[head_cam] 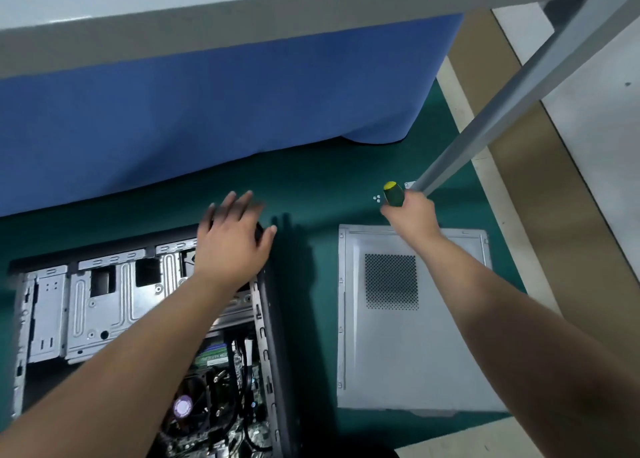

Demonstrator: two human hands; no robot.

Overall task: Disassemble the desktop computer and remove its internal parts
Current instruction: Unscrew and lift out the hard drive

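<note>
Left hand (pixel 231 241) at case (pixel 104 305) edge.

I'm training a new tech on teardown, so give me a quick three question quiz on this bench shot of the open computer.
1. True or false: the side panel is still fitted to the computer case.
2. Which hand grips the screwdriver?
A. left hand
B. right hand
C. neither
3. Fill in: the loose screws lie on the green ____.

Key: 1 false, it lies flat beside the case; 2 B; 3 mat.
</note>
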